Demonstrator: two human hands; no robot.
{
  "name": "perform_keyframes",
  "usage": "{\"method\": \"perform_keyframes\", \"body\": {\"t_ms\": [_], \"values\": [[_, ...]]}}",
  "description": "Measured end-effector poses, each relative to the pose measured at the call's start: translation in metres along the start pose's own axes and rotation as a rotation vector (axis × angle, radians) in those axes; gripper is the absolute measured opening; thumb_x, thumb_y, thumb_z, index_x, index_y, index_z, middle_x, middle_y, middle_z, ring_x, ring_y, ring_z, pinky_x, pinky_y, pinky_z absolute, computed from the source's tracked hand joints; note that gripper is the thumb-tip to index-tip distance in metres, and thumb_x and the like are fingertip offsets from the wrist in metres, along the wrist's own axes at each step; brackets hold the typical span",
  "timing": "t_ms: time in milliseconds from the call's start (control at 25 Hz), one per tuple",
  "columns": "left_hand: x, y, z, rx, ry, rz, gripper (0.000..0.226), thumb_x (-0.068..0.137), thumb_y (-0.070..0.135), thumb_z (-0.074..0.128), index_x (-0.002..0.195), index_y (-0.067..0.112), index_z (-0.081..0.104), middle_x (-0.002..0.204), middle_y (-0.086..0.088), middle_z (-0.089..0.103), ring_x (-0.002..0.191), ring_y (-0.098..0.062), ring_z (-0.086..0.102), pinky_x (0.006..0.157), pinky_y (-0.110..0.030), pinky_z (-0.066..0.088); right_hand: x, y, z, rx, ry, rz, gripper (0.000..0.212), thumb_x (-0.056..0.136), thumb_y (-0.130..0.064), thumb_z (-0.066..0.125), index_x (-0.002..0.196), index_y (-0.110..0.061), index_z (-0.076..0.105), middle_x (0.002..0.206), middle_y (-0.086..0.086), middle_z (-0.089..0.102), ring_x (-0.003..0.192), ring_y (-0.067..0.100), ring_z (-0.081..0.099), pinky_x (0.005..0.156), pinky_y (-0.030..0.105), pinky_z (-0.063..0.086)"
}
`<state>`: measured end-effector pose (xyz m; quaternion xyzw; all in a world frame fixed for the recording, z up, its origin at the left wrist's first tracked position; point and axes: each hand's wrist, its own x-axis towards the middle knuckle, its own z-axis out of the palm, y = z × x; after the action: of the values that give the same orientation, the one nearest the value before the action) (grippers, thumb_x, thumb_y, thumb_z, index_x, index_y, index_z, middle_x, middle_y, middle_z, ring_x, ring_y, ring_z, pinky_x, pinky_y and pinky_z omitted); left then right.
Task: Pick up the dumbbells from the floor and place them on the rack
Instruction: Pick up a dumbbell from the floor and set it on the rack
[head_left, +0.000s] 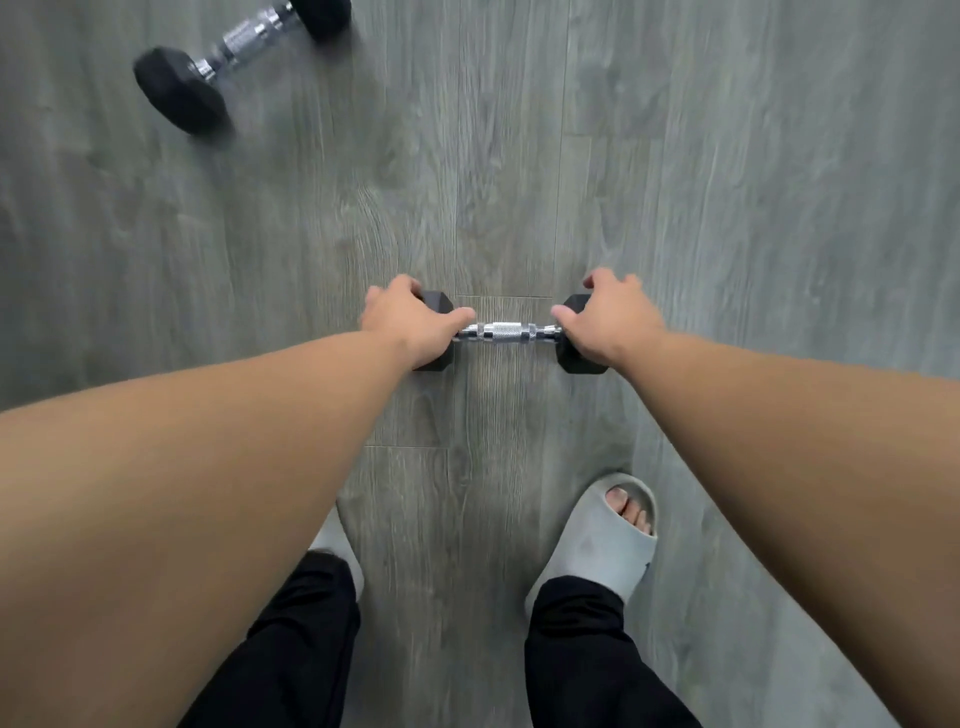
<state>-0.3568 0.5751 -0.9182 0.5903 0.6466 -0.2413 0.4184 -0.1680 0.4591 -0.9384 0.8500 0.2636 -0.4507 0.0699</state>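
A dumbbell (506, 332) with black hex heads and a chrome knurled handle lies crosswise in the middle of the head view. My left hand (413, 325) wraps over its left head, thumb reaching onto the handle. My right hand (605, 325) covers its right head in the same way. Whether the dumbbell rests on the floor or is lifted off it I cannot tell. A second, similar dumbbell (236, 57) lies at an angle on the floor at the upper left, apart from both hands. No rack is in view.
Grey wood-plank floor (727, 182) fills the view. My feet in grey slides (605, 540) and black trousers stand just below the held dumbbell.
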Motion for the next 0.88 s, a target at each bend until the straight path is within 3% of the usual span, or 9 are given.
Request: {"method": "perform_keyframes", "body": {"t_ms": [240,440,520,720,880], "values": [[0.028,-0.011,0.014,-0.043,-0.025,0.036,0.083,0.072,0.029,0.093,0.142,0.024,0.049,0.135,-0.009,0.049,0.103,-0.026,0.055,0.092,-0.037,0.051,0.022,0.011,0.012,0.063,-0.033,0.001,0.055,0.089,-0.048,0.062,0.135,-0.020,0.052,0.127,0.016,0.054,0.096,0.033,0.059,0.075,0.036,0.048],[0.004,-0.009,-0.018,0.018,0.016,0.088,0.078,0.062,0.028,0.096,0.129,0.026,0.055,0.123,-0.003,0.049,0.102,-0.028,0.059,0.075,-0.032,0.050,-0.019,0.006,0.006,0.169,-0.063,0.028,0.041,0.088,-0.045,0.063,0.125,-0.026,0.059,0.122,0.012,0.061,0.090,0.028,0.059,0.072,0.032,0.043],[-0.020,-0.008,-0.055,0.050,0.029,0.114,0.083,0.056,0.029,0.096,0.127,0.024,0.054,0.120,-0.001,0.051,0.098,-0.027,0.060,0.067,-0.032,0.052,-0.057,-0.007,-0.002,0.224,-0.066,0.043,0.038,0.087,-0.044,0.064,0.120,-0.025,0.062,0.119,0.012,0.064,0.090,0.028,0.057,0.073,0.030,0.041],[-0.105,-0.002,-0.180,0.090,0.075,0.145,0.078,0.047,0.032,0.095,0.115,0.028,0.057,0.109,0.001,0.056,0.093,-0.024,0.060,0.070,-0.032,0.048,-0.167,-0.078,-0.060,0.342,-0.062,0.066,0.037,0.086,-0.045,0.066,0.118,-0.027,0.063,0.121,0.011,0.063,0.094,0.026,0.058,0.077,0.031,0.043],[-0.182,-0.002,-0.306,0.025,0.186,0.158,0.074,0.048,0.030,0.094,0.112,0.028,0.057,0.110,0.001,0.056,0.092,-0.023,0.059,0.069,-0.030,0.046,-0.241,-0.167,-0.141,0.360,-0.011,-0.051,0.037,0.086,-0.041,0.066,0.120,-0.027,0.063,0.123,0.012,0.062,0.103,0.028,0.059,0.083,0.032,0.046]]}}
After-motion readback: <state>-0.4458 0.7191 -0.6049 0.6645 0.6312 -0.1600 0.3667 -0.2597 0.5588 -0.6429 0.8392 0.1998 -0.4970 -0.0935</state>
